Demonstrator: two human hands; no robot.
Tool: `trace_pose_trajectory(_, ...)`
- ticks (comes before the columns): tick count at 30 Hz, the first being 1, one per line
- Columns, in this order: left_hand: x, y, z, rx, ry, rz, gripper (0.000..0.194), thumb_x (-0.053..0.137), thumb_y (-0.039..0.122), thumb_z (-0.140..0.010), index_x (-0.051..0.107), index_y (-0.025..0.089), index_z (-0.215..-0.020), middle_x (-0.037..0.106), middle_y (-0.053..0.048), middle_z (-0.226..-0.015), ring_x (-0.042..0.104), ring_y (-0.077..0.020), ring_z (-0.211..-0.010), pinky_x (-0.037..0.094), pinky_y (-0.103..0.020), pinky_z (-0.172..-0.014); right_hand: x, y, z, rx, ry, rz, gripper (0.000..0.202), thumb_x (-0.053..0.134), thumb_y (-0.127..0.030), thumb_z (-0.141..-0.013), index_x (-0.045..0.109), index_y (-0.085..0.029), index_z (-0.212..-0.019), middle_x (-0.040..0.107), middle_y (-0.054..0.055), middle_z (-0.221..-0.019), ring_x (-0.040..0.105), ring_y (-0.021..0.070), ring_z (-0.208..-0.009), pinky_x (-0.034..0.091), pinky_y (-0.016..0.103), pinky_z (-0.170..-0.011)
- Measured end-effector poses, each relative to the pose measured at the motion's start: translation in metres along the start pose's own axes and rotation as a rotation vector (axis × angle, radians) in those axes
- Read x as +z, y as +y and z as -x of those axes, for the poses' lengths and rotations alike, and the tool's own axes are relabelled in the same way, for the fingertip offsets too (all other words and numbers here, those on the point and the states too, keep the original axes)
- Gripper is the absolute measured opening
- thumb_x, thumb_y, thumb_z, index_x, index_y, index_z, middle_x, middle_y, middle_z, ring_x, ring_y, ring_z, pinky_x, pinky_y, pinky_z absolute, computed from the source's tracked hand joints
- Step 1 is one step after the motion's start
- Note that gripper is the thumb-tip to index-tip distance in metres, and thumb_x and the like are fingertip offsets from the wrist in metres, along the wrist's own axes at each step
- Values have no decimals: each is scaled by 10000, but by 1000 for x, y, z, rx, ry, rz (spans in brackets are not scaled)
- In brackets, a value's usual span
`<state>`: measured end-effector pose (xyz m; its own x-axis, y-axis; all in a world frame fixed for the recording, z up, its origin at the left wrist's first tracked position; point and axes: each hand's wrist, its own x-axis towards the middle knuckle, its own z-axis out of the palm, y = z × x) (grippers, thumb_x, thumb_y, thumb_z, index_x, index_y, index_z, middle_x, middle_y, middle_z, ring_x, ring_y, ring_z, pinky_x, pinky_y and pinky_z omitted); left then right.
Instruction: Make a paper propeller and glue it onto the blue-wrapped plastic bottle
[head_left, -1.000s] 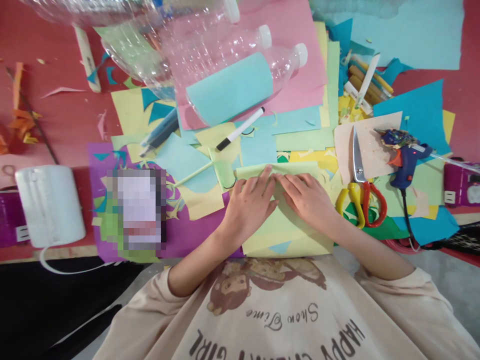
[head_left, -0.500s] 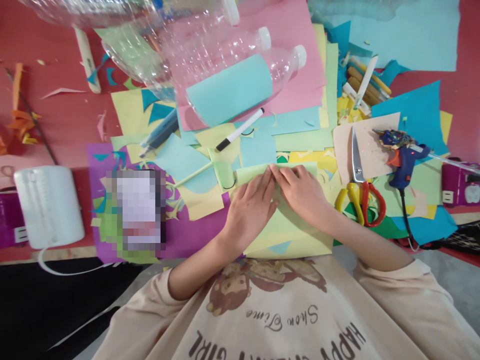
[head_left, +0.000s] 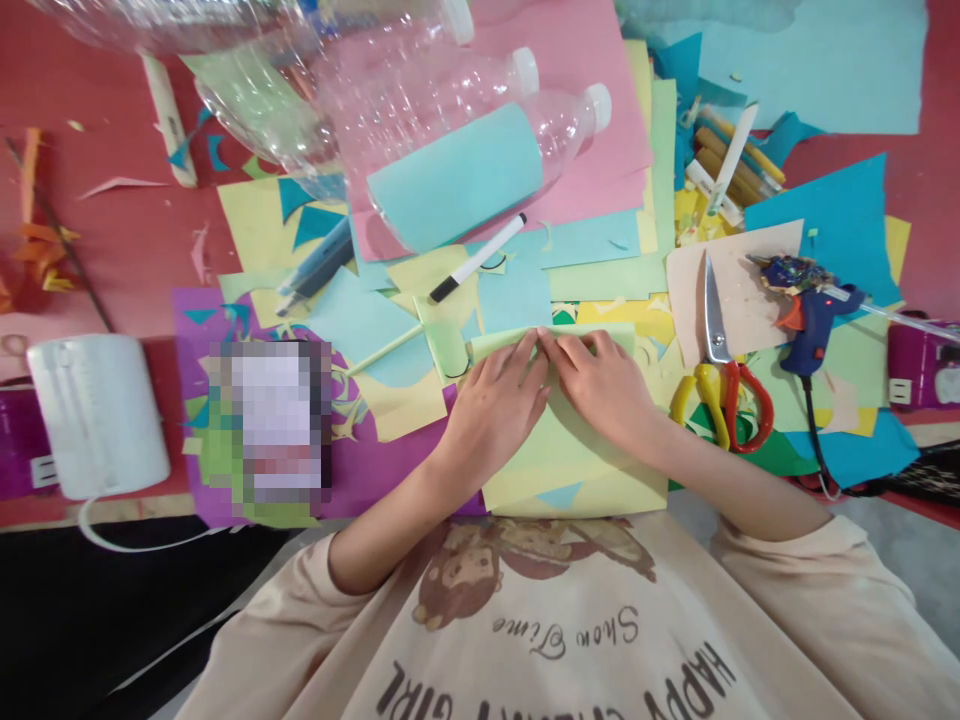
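Observation:
A light green sheet of paper point(head_left: 585, 440) lies in front of me, its far edge turned over into a narrow band. My left hand point(head_left: 491, 415) rests on it with fingers stretched out flat, their tips at the band. Against the same edge, my right hand point(head_left: 600, 385) has its fingers bent and pressed on the paper; its thumb is hidden. The tips of both hands nearly meet at the middle of the band. Just left of the sheet is a small light green piece of paper point(head_left: 448, 345). Scissors point(head_left: 718, 370) with red and yellow handles lie right of my right hand.
Clear plastic bottles point(head_left: 491, 85), one wrapped in light blue paper point(head_left: 457, 180), lie at the back. A black-capped white marker point(head_left: 480, 258) is before them. On the right sits a blue glue gun point(head_left: 817, 320). A white case point(head_left: 97, 415) and a pixelated object point(head_left: 277, 420) are left.
My left hand has shifted slightly to the left along the green paper. My right hand stays nearly where it was, and the objects around have not moved.

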<state>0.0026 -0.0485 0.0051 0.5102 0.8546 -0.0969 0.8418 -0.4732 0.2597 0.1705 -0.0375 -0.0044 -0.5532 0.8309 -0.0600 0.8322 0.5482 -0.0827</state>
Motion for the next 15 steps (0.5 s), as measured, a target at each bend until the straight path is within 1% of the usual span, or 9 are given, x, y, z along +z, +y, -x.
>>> trace_pose_trajectory(6, 3, 1, -1, 3, 25, -33, 366, 379, 245, -963, 540, 130, -1272, 520, -150, -1411, 560, -291, -1151, 499, -421, -903, 0, 0, -3, -1, -5, 2, 490, 375, -59, -915, 445, -76, -1400, 593, 152, -1021, 465, 263, -894, 473, 374, -717)
trace_pose_trajectory(11, 4, 2, -1, 18, 58, -86, 341, 408, 261, -956, 547, 136, -1242, 531, -153, -1395, 573, -290, -1105, 512, -419, -873, -2, 0, -5, -1, 8, 35, 500, 316, -46, -909, 481, -103, -1378, 603, 146, -1001, 463, 267, -874, 479, 384, -688)
trace_pose_trajectory(15, 6, 3, -1, 15, 91, -119, 308, 419, 272, -953, 568, 150, -1193, 545, -146, -1377, 581, -285, -1077, 519, -409, -847, -3, -1, -7, -2, -18, 31, 481, 321, -52, -920, 482, -62, -1374, 602, 158, -1010, 472, 270, -887, 474, 380, -704)
